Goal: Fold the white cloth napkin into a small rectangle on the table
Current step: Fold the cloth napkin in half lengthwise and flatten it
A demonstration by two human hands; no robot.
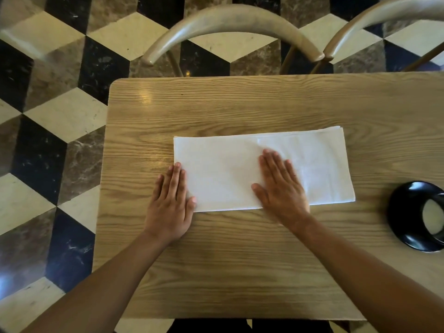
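Far to my left the floor (55, 111) shows polished stone tiles in cream, mottled brown and black, cut as rhombi that read like stacked cubes; next comes the table (216, 260), pale wood with long wavy grain, a rounded corner and a soft sheen.

My left hand (169, 205) lies flat, palm down, fingers straight and close together; it grips nothing; most of it rests on the bare wood, and its thumb side overlaps the napkin's near-left corner.

The white cloth napkin (223, 174) lies in the middle of the table as a long rectangle, its long side running left to right; the cloth is matte and smooth, with faint creases; at the far right corner several layered edges show, so it is already folded over itself.

My right hand (280, 186) presses flat on the napkin a little right of its centre, fingers spread slightly, thumb out to the left, holding nothing.

Beyond the table's far edge stand two chairs (230, 22) with curved, smooth wooden backs; at the right edge of the table, apart from the napkin, sits a glossy black round dish (406, 212), cut off by the frame, with something pale inside.
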